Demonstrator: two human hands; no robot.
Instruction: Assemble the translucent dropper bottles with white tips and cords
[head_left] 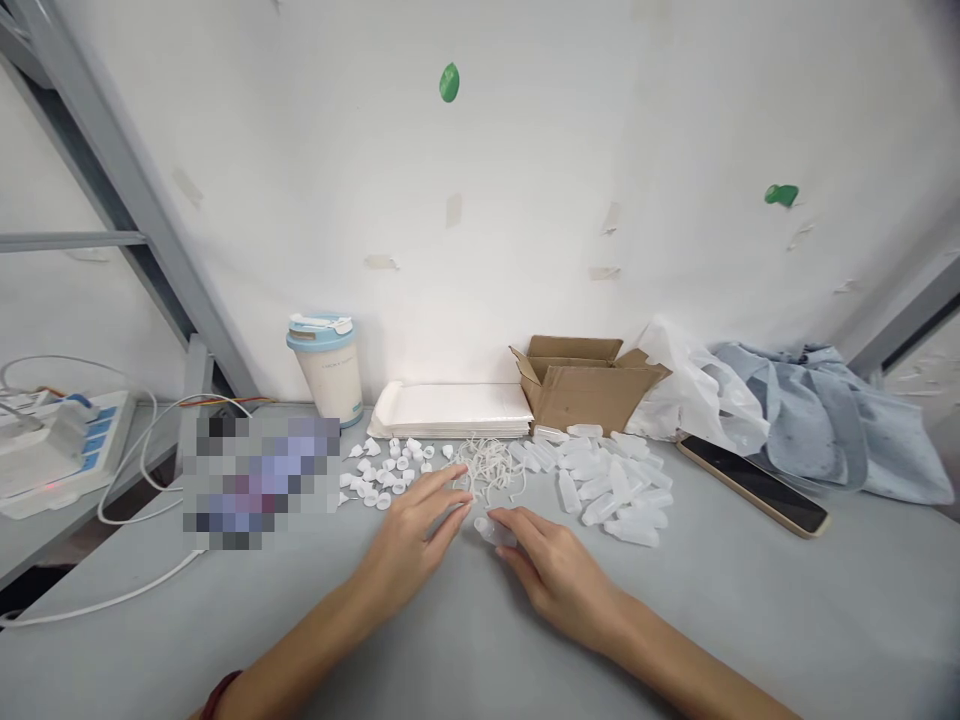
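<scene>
My right hand [561, 568] pinches a small translucent plastic bottle [491, 531] between thumb and fingers, its narrow neck pointing left. My left hand [409, 535] is just left of the bottle, fingers stretched forward with a gap above the thumb; nothing shows between them. Past its fingertips lies a tangle of thin white strings [491, 462]. Small white caps [384, 500] are scattered left of the strings, partly behind my left hand. To the right, more translucent bottles [619, 482] lie in a loose pile.
An open cardboard box [596, 395], a stack of white envelopes [457, 408] and a lidded cup [330, 370] stand along the wall. A phone [754, 487], plastic bag [690, 390] and blue cloth [847, 420] lie right. Left are a blurred-out object [262, 485], a cable [112, 603] and a power strip [105, 440].
</scene>
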